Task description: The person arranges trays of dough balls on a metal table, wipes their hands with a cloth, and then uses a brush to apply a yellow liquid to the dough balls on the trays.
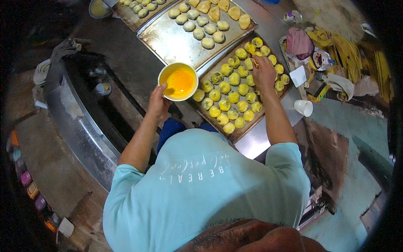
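My left hand [159,100] grips the side of a round white bowl [161,70] of orange-yellow liquid that looks like egg wash [180,81]. Over the far part of the nearer baking tray [240,134], my right hand [263,71] holds a small yellow brush [251,48], its head touching or just above a dough ball. Rows of round dough balls [234,97] cover this tray. Many have a glossy yellow coat, and some show dark filling through the dough. My right hand and forearm hide some of them.
Beyond lies a second tray [167,41] with paler dough balls [202,21] and folded triangular pastries [214,14]. A third tray [132,19] sits at the far left. To the right are a white cup [303,108], a white card [297,76] and a pink cloth [300,42]. A curved metal-edged unit [91,138] stands left.
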`<state>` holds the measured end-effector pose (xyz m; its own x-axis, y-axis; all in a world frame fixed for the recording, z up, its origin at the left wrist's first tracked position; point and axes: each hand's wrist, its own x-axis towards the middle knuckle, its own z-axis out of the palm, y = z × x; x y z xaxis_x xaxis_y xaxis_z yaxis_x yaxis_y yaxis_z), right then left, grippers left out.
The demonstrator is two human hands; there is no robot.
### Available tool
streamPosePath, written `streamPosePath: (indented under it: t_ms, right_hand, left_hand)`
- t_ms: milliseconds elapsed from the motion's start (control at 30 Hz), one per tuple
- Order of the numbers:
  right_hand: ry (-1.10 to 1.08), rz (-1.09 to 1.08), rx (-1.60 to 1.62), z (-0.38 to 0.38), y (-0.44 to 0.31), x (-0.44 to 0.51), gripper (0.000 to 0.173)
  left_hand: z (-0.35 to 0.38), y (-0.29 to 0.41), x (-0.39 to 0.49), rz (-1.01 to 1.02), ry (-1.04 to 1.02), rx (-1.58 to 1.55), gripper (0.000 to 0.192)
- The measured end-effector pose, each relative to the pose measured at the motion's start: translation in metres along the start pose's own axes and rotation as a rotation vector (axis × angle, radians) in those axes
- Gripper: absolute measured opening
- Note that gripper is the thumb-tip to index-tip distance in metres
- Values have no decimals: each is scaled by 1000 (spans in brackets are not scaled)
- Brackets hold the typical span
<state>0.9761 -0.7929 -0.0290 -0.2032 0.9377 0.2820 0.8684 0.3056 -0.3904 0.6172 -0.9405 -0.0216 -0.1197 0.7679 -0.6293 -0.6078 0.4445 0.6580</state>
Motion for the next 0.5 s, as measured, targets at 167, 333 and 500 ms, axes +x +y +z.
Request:
streamPosePath:
  t_ms: [167,333,500]
  right_hand:
    - [127,59,-58,7,-19,5,25]
    - [88,139,-184,27,-44,9,30]
    - [-92,200,-235,30,-119,-42,37]
  left_hand:
    - [-41,39,23,-31,1,102,38]
    - [-68,80,44,-20,-106,48,39]
    - [-103,116,55,-27,-11,125,42]
